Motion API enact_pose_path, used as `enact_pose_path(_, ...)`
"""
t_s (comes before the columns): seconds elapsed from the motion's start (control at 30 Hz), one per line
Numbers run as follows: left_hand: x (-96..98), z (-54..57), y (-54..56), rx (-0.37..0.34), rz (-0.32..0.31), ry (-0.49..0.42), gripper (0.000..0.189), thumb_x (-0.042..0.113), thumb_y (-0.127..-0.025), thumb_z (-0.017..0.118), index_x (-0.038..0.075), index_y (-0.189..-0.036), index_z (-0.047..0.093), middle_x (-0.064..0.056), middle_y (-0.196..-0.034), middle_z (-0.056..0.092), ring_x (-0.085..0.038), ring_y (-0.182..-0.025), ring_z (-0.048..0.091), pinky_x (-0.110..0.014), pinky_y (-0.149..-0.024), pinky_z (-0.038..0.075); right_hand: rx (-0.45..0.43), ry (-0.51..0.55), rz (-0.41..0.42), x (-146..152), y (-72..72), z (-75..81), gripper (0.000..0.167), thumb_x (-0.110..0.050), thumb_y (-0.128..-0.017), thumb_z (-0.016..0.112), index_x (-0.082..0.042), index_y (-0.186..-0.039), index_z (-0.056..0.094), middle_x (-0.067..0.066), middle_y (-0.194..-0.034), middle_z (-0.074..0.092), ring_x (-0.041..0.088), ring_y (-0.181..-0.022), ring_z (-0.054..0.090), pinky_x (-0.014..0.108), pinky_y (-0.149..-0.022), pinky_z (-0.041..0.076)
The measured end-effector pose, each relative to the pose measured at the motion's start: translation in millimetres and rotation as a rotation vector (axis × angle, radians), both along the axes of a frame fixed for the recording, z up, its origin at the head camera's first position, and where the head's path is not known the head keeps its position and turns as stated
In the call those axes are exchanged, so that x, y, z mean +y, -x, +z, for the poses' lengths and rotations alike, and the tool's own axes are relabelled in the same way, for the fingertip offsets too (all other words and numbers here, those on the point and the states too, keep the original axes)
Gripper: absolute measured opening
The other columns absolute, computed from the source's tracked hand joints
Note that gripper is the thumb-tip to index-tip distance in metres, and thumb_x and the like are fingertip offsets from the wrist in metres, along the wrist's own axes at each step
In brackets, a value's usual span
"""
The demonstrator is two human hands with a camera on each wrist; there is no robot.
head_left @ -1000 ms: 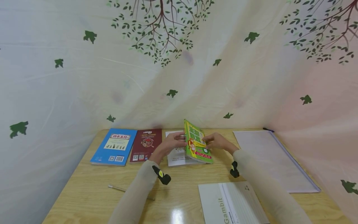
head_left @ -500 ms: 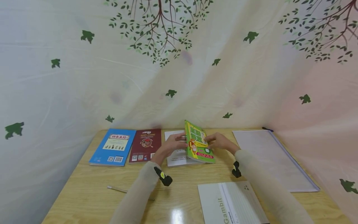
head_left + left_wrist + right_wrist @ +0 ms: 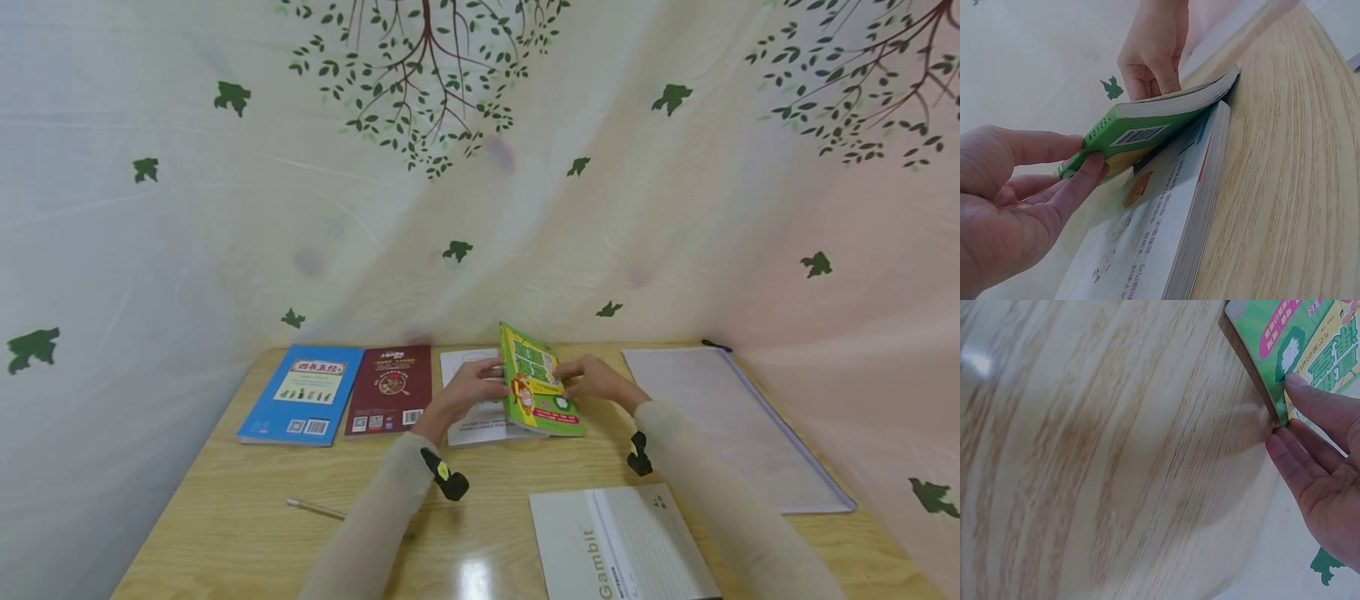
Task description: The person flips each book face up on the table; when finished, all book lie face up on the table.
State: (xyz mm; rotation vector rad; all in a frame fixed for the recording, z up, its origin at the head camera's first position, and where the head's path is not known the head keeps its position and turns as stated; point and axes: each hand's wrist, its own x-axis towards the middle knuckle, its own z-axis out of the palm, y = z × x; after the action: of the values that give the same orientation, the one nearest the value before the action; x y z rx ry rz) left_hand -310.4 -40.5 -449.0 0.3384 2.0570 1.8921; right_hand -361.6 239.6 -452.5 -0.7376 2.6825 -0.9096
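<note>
A green and yellow book [image 3: 536,379] stands tilted over a white book [image 3: 487,423] at the back middle of the table, its spine side raised on the left. My left hand [image 3: 468,392] pinches that spine edge; in the left wrist view its thumb and fingers [image 3: 1088,172] hold the corner near the barcode. On the opposite edge, my right hand [image 3: 596,380] grips the cover, thumb on the front and fingers beneath, as the right wrist view shows. The white book lies flat under the raised side, partly hidden.
To the left lie a maroon book [image 3: 390,390] and a blue book [image 3: 303,393]. A pencil [image 3: 317,508] lies partly under the left sleeve. A Gambit notebook [image 3: 618,542] is at the front right, and a translucent zip folder [image 3: 731,425] lies at the right.
Both hands and the green book have shifted slightly to the right, and the book's raised spine side leans a little lower. The other books have stayed put.
</note>
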Motion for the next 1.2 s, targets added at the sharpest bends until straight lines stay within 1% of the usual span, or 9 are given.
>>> enact_pose_path(0.17,5.8,-3.4,1.0,-0.005,0.009,-0.014,0.069,-0.006,-0.092,0.065,-0.002,-0.155,0.036,-0.029,-0.149,0.051,-0.042,-0.136,0.053,-0.042,-0.104,0.055,-0.009,-0.005,-0.009,5.8,3.2,-2.6,0.043,-0.003,-0.087,0.076,0.004,-0.129,0.067,0.028,-0.137,0.060,0.047,-0.131,0.055,0.060,-0.110,0.046)
enact_pose_path(0.2,6.8,-4.1,1.1,0.002,0.008,-0.014,0.069,-0.006,-0.092,0.065,-0.004,-0.155,0.036,-0.030,-0.148,0.051,-0.042,-0.135,0.054,-0.042,-0.103,0.056,-0.006,-0.010,-0.010,6.9,3.5,-2.9,0.043,-0.003,-0.087,0.077,0.004,-0.129,0.067,0.028,-0.138,0.060,0.047,-0.132,0.055,0.060,-0.110,0.046)
enact_pose_path(0.4,13.5,-7.5,-0.1,-0.004,0.012,-0.021,0.070,-0.007,-0.092,0.065,-0.004,-0.155,0.035,-0.031,-0.148,0.050,-0.043,-0.134,0.055,-0.041,-0.101,0.057,-0.001,-0.042,-0.022,14.5,1.7,-4.0,0.044,-0.003,-0.087,0.076,0.003,-0.130,0.067,0.027,-0.137,0.061,0.047,-0.132,0.054,0.060,-0.110,0.046)
enact_pose_path(0.5,17.3,-9.0,0.2,-0.025,0.025,-0.034,0.070,-0.007,-0.091,0.066,-0.003,-0.155,0.036,-0.030,-0.148,0.051,-0.042,-0.134,0.055,-0.040,-0.100,0.058,-0.008,-0.050,-0.033,17.6,0.4,-2.8,0.044,-0.003,-0.088,0.076,0.002,-0.131,0.067,0.026,-0.138,0.060,0.047,-0.133,0.053,0.059,-0.111,0.045)
enact_pose_path(0.73,27.2,-9.4,0.6,-0.059,0.058,-0.065,0.069,-0.011,-0.090,0.066,-0.004,-0.153,0.039,-0.030,-0.145,0.053,-0.043,-0.131,0.058,-0.038,-0.097,0.059,0.014,-0.069,-0.043,24.9,1.7,-1.4,0.044,-0.004,-0.088,0.076,0.002,-0.130,0.067,0.028,-0.142,0.055,0.049,-0.136,0.049,0.062,-0.113,0.042)
enact_pose_path(0.97,35.9,-11.7,3.2,-0.079,0.083,-0.031,0.070,-0.008,-0.089,0.069,0.000,-0.153,0.042,-0.026,-0.146,0.054,-0.040,-0.128,0.060,-0.036,-0.096,0.060,-0.004,-0.077,-0.055,32.0,4.0,-0.5,0.045,-0.002,-0.087,0.076,0.004,-0.130,0.066,0.030,-0.142,0.054,0.049,-0.136,0.048,0.061,-0.113,0.042)
enact_pose_path(1.13,40.6,-16.3,6.2,-0.093,0.094,-0.021,0.069,-0.008,-0.088,0.070,0.001,-0.152,0.044,-0.026,-0.145,0.055,-0.039,-0.126,0.062,-0.036,-0.095,0.060,-0.021,-0.077,-0.072,36.9,4.0,-0.5,0.044,-0.001,-0.088,0.075,0.003,-0.131,0.066,0.029,-0.144,0.053,0.049,-0.138,0.046,0.061,-0.113,0.041)
enact_pose_path(1.2,42.4,-18.1,7.2,-0.099,0.092,-0.025,0.069,-0.009,-0.088,0.069,0.002,-0.152,0.045,-0.026,-0.145,0.055,-0.039,-0.127,0.061,-0.035,-0.095,0.060,-0.014,-0.084,-0.067,39.1,4.3,-0.9,0.044,-0.001,-0.088,0.075,0.003,-0.130,0.066,0.030,-0.143,0.054,0.049,-0.138,0.046,0.061,-0.112,0.042)
